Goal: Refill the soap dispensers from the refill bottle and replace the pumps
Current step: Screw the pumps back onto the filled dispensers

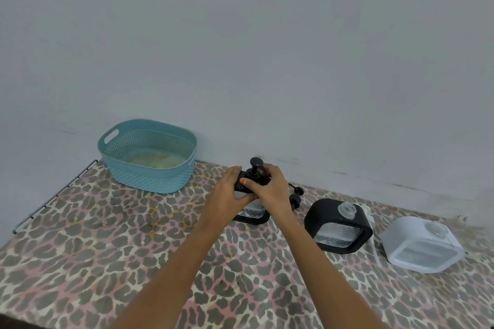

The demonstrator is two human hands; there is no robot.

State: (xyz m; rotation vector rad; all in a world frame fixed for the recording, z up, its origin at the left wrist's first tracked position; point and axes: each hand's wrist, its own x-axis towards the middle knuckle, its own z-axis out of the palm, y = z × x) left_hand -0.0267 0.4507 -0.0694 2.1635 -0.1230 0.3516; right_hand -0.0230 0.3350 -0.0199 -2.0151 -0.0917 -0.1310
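At centre frame, your left hand clasps the black-framed clear dispenser; your right hand curls its grip round the black pump.

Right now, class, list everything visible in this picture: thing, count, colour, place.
Basket: one, teal, back left.
Held dispenser: one, black-framed, centre.
Fitted pump: one, black, atop held dispenser.
Open dispenser: one, black-framed, right of centre.
White dispenser: one, white, far right.
Loose pump: one, black, behind the black dispensers.
White pump: one, white, between open and white dispensers.
Tablecloth: one, leopard-print, under everything.
Left hand: one, grips held dispenser.
Right hand: one, fingers round fitted pump.
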